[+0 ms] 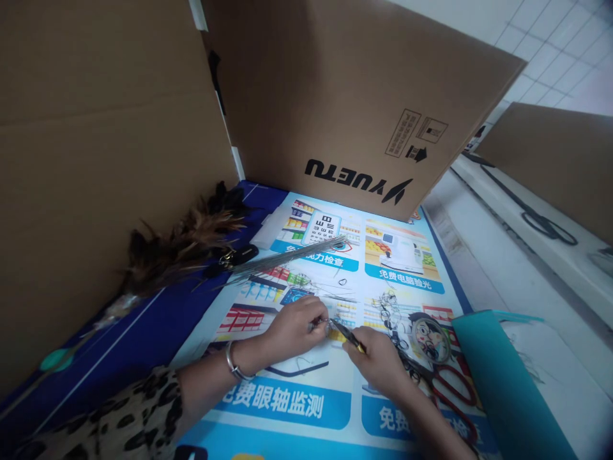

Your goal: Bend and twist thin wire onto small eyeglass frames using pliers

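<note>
Fingers [320, 311] of the left hand [299, 322] were pinched nearly closed on a small piece, mostly hidden and not identifiable; the right hand [378, 354] was closed around pliers [343, 331], their tips at or just beside it, near the table's middle. Step in hand, as judged: working the piece with the tips. The next move would call for a steady pinch and careful alignment. A wire bundle [297, 253] lay toward the far left corner. Printed sheeting [355, 377] covered the table, with feathers [215, 220] along its left edge; a round tin [430, 337] and red-handled scissors [437, 383] lay toward the right edge, near a teal box [498, 370]. Cardboard panels [373, 96] stood along the left and far edges.
</note>
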Demonstrator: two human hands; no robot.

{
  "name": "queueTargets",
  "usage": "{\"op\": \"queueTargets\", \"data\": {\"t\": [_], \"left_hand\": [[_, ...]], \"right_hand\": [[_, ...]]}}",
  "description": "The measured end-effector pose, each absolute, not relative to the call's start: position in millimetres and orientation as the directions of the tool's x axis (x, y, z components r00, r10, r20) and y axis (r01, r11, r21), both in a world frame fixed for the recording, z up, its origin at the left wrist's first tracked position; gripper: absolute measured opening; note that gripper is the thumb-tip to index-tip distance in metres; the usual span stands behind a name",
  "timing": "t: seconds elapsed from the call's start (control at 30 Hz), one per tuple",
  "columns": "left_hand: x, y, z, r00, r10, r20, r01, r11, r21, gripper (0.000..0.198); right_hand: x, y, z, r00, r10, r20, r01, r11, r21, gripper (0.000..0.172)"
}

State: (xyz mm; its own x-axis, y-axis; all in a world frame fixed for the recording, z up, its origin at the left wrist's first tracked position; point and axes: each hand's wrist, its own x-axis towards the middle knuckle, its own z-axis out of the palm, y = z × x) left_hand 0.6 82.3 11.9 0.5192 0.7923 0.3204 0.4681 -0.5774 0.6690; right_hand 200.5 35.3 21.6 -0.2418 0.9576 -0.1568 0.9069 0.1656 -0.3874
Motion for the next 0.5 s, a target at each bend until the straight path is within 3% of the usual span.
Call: {"op": "queueTargets", "data": {"t": [0.27,0.5], "left_hand": [[-1.6,87.4,14.2,0.542,0.792,0.279,0.344,-0.513,0.787,0.009],[-1.4,87.7,12.3,0.563,0.804,0.189,0.283,-0.403,0.870,0.007]], "right_hand": [[207.2,39.5,35.5,-0.309,0.923,-0.230,0.847,0.157,-0.509,0.028],[209.4,40.2,33.6,-0.316,0.922,-0.225,0.835,0.158,-0.527,0.028]]}}
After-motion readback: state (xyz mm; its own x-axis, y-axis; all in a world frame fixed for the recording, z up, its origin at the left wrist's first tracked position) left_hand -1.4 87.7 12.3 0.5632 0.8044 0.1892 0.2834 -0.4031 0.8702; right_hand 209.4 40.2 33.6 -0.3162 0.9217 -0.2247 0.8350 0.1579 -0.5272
